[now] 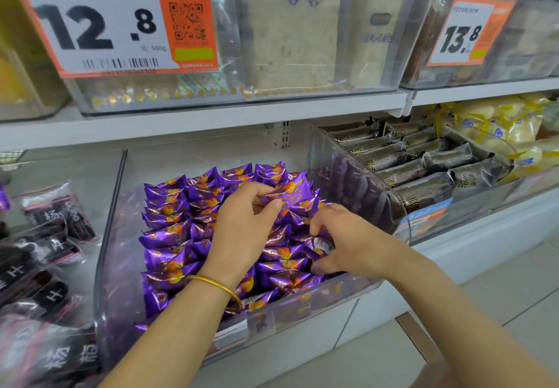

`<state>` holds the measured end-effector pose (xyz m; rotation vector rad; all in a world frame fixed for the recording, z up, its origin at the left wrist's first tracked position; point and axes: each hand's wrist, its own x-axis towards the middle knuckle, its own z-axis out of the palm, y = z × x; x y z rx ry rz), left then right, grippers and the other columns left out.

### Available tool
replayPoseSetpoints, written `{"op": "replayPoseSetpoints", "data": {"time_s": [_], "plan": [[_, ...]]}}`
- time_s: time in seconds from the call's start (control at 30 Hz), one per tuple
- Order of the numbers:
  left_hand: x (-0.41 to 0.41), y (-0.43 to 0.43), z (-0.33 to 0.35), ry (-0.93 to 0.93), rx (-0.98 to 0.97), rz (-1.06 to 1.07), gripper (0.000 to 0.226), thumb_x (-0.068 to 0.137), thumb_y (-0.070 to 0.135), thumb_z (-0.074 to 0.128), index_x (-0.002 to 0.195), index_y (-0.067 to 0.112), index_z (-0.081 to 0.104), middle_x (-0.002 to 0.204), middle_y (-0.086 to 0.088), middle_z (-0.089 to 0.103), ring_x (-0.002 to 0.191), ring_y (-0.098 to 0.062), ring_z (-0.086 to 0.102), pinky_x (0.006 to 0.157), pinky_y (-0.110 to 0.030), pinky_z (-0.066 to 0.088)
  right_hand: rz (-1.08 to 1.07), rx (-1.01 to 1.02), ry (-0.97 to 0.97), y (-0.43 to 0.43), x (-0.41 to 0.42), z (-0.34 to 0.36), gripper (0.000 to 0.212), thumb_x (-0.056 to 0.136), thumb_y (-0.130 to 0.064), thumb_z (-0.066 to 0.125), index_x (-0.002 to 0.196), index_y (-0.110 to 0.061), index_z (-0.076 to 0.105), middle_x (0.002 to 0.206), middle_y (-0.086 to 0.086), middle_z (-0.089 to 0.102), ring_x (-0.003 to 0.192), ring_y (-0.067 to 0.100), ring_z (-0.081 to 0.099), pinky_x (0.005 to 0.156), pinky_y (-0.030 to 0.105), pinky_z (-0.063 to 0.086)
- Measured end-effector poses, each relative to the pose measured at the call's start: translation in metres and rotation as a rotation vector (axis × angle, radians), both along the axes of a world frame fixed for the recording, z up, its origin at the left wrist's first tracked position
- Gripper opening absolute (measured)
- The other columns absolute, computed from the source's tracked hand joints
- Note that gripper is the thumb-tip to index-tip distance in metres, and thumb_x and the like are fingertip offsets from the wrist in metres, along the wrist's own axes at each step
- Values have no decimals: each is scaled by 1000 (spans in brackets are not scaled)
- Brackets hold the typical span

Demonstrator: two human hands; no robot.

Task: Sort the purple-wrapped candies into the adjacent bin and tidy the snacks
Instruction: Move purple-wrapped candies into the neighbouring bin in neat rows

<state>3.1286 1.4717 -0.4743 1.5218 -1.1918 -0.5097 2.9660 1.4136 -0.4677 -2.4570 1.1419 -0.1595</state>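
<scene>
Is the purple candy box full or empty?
Mostly full: purple candies lie in rows across most of the clear bin.

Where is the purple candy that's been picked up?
Near the centre of the head view, the purple candy is pinched in the left hand, raised over the clear bin of matching candies; the right hand grips another candy lower right.

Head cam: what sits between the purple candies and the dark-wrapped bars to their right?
Only the clear bin wall stands between the purple candies and the dark-wrapped bars. No loose item shows there in the head view.
</scene>
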Motion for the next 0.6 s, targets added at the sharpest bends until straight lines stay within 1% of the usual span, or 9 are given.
{"op": "replayPoseSetpoints", "data": {"time_s": [0.07, 0.17, 0.23, 0.3, 0.33, 0.37, 0.43, 0.5, 0.6], "plan": [[0, 0, 0, -3, -1, 3, 14, 87, 15, 62, 95, 25, 59, 86, 0, 63, 78, -13, 59, 69, -24, 48, 11, -5, 77, 2, 1, 0, 54, 64, -28, 80, 104, -25, 44, 108, -3, 40, 94, 18, 49, 84, 38, 48], [0, -1, 0, -19, 0, 2, 14, 87, 16, 61, 95, 27, 57, 87, 1, 63, 77, -13, 59, 68, -22, 46, -6, -33, 151, 3, 4, 3, 56, 63, -28, 79, 104, -28, 40, 113, -3, 40, 99, 21, 49, 83, 41, 49], [0, -1, 0, -26, 3, 4, 14, 88, 16, 61, 96, 27, 57, 87, 1, 64, 78, -14, 59, 70, -24, 48, -17, -27, 184, 2, 5, 4, 57, 64, -24, 79, 104, -28, 38, 112, -2, 39, 90, 20, 50, 76, 36, 49], [1, 0, 0, -26, 1, 6, 14, 87, 16, 61, 96, 27, 58, 88, 1, 64, 80, -14, 60, 72, -27, 49, -20, 10, 187, 1, 6, 3, 57, 64, -16, 78, 104, -26, 38, 110, -1, 36, 73, 17, 49, 63, 31, 45], [1, 0, 1, -28, 3, 8, 14, 87, 16, 61, 96, 27, 58, 88, 1, 65, 81, -14, 60, 73, -27, 50, -21, 30, 177, 1, 5, 3, 57, 64, -13, 77, 105, -24, 39, 108, -1, 34, 69, 17, 48, 60, 31, 43], [1, 0, 1, -31, 4, 10, 15, 87, 16, 61, 96, 27, 57, 88, 1, 65, 81, -14, 60, 73, -27, 50, -26, 35, 163, 0, 5, 3, 55, 65, -11, 76, 105, -23, 40, 107, -1, 33, 70, 19, 50, 59, 31, 43], [1, 0, 1, -33, 0, 9, 14, 87, 16, 61, 96, 27, 57, 88, 0, 64, 80, -15, 60, 73, -27, 50, -59, 1, 105, -3, 2, 3, 49, 69, -11, 73, 107, -21, 45, 105, -1, 34, 78, 24, 53, 66, 33, 46], [1, 1, 1, -37, 3, 4, 14, 88, 16, 61, 97, 26, 58, 89, 2, 64, 81, -13, 60, 73, -25, 50, -96, -44, 23, -6, 0, 3, 39, 74, -10, 69, 108, -19, 51, 107, 2, 38, 85, 26, 55, 75, 31, 46], [1, 0, 0, -59, 11, -3, 16, 88, 16, 62, 103, 20, 61, 90, 6, 63, 84, -6, 59, 73, -19, 49, -115, -65, -50, -8, -3, 4, 34, 80, -8, 66, 112, -18, 57, 112, 5, 46, 92, 24, 55, 78, 26, 43]]}}
